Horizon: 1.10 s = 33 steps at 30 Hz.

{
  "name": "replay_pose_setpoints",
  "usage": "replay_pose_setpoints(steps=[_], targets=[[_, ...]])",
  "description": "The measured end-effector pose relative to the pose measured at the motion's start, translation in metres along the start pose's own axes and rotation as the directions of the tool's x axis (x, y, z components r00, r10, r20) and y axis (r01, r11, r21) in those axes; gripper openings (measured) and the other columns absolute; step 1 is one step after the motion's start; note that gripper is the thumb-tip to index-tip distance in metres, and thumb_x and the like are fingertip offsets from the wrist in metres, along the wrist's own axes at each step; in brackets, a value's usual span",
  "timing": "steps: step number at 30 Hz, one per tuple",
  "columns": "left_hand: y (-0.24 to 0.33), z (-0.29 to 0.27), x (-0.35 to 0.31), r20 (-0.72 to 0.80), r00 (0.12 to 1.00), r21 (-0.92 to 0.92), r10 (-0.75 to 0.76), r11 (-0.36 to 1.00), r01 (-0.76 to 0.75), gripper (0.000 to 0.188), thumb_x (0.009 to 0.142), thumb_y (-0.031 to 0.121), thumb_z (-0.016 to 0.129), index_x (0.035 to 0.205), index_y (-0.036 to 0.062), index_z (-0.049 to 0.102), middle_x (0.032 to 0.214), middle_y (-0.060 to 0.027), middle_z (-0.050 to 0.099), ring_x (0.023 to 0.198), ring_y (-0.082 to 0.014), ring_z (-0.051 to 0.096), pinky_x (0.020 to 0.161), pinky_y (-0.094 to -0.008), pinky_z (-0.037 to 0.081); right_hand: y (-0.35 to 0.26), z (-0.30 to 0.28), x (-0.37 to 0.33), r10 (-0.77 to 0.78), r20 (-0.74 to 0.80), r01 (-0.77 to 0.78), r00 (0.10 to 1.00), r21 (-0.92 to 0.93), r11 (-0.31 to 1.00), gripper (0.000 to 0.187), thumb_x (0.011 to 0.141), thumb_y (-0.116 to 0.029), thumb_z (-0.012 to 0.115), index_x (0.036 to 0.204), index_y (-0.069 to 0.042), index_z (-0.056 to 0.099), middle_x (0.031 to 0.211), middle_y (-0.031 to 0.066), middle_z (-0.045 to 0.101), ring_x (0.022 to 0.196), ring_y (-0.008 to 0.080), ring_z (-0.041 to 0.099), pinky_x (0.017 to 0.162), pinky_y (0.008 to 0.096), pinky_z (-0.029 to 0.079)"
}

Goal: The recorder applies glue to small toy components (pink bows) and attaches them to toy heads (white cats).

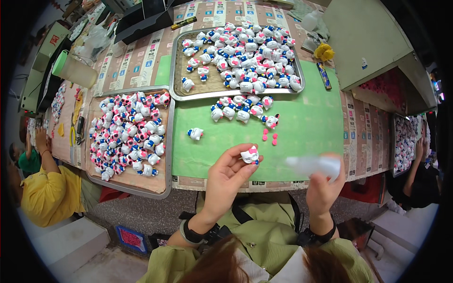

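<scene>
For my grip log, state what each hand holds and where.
Left hand: a figurine, near its blue part, contact partly hidden. Right hand: a blurred white bottle, by its wide body.

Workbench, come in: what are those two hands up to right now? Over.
Left hand: pinching one white figurine. Right hand: gripping a whitish bottle, blurred. Nearby: small pink pieces on the green mat, beyond the hands.

It's a workshop, all right: small figures heaped by the dozen [245,54], filling a far tray [207,88] and a left tray [168,141] on the desk [356,162], with one worker [45,193] at far left, a second worker [417,188] right!
</scene>
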<state>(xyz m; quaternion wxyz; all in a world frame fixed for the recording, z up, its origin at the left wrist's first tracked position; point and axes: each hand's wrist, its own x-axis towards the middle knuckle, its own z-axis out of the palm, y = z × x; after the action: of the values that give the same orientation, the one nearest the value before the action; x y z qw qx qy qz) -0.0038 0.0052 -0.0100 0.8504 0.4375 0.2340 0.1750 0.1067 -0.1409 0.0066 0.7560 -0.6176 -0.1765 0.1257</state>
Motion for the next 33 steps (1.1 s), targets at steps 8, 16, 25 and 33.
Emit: replay_pose_setpoints(steps=[8, 16, 25, 33], targets=[[0.008, -0.014, 0.005, -0.135, 0.990, 0.003, 0.027, 1.000, -0.027, 0.035, 0.077, -0.003, 0.050, 0.111, -0.0013, 0.042, 0.111, -0.0152, 0.049, 0.096, -0.0224, 0.053, 0.082, -0.0298, 0.043, 0.039, -0.034, 0.066, -0.019, -0.164, -0.024, 0.986, -0.260, 0.965, 0.036, 0.073, 0.003, 0.057, 0.100, 0.001, 0.034, 0.096, 0.0129, 0.050, 0.091, 0.0171, 0.050, 0.080, 0.0268, 0.039], [-0.002, -0.020, 0.005, -0.128, 0.991, -0.048, -0.031, 0.999, 0.025, 0.036, 0.077, -0.002, 0.051, 0.112, -0.0013, 0.041, 0.107, -0.0129, 0.050, 0.095, -0.0212, 0.053, 0.081, -0.0286, 0.044, 0.040, -0.017, 0.043, -0.198, 0.077, 0.198, 0.977, -0.667, 0.718, 0.022, 0.073, -0.001, 0.058, 0.092, 0.000, 0.048, 0.079, 0.0081, 0.052, 0.074, 0.0161, 0.051, 0.066, 0.0285, 0.040], [-0.010, -0.013, 0.002, 0.002, 0.991, -0.079, -0.130, 0.988, 0.130, 0.034, 0.077, -0.004, 0.051, 0.111, -0.0030, 0.041, 0.107, -0.0124, 0.050, 0.096, -0.0205, 0.053, 0.081, -0.0283, 0.044, 0.046, 0.026, 0.034, 0.098, 0.281, 0.130, 0.955, -0.691, 0.711, 0.009, 0.072, -0.002, 0.058, 0.081, 0.001, 0.056, 0.076, 0.0104, 0.057, 0.069, 0.0201, 0.056, 0.060, 0.0280, 0.045], [-0.011, 0.002, 0.002, 0.204, 0.948, -0.154, -0.243, 0.949, 0.276, 0.036, 0.078, -0.006, 0.049, 0.113, -0.0027, 0.041, 0.120, -0.0118, 0.041, 0.097, -0.0195, 0.052, 0.079, -0.0280, 0.045, 0.042, 0.028, 0.014, -0.198, 0.349, 0.346, 0.916, -0.436, 0.831, 0.015, 0.067, 0.006, 0.059, 0.081, 0.000, 0.057, 0.081, 0.0109, 0.059, 0.074, 0.0211, 0.057, 0.061, 0.0270, 0.046]])
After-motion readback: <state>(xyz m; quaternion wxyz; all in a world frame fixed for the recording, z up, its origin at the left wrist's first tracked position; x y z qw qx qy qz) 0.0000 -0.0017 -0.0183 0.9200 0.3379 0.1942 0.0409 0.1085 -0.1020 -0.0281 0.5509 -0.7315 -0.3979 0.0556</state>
